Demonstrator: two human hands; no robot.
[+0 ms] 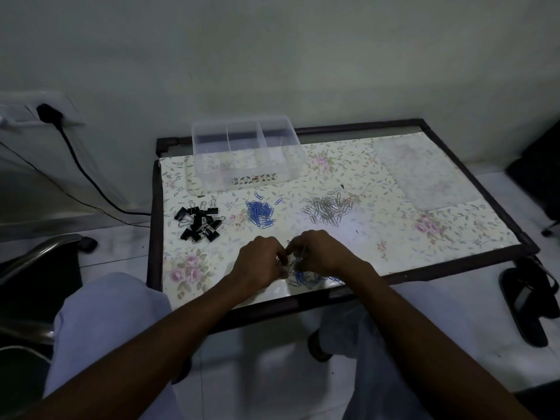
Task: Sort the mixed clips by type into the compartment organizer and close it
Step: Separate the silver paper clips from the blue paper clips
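On the low, dark-framed table with a floral-print top [394,237], both hands are working over the remaining mixed heap of blue and silver wire paper clips [306,275] at the near edge. The left hand [260,262] is curling its fingers into the heap and pinching clips; the right hand [321,253] is likewise pinching clips with bent fingers, and the two hands are almost touching. Three sorted piles are lying farther back: black binder clips with silver handles [200,221] at left, blue paper clips [260,213] in the middle, silver paper clips [328,209] at right. The clear plastic compartment organizer [247,154] is sitting open behind them, and its flat clear lid [424,174] is lying apart at right.
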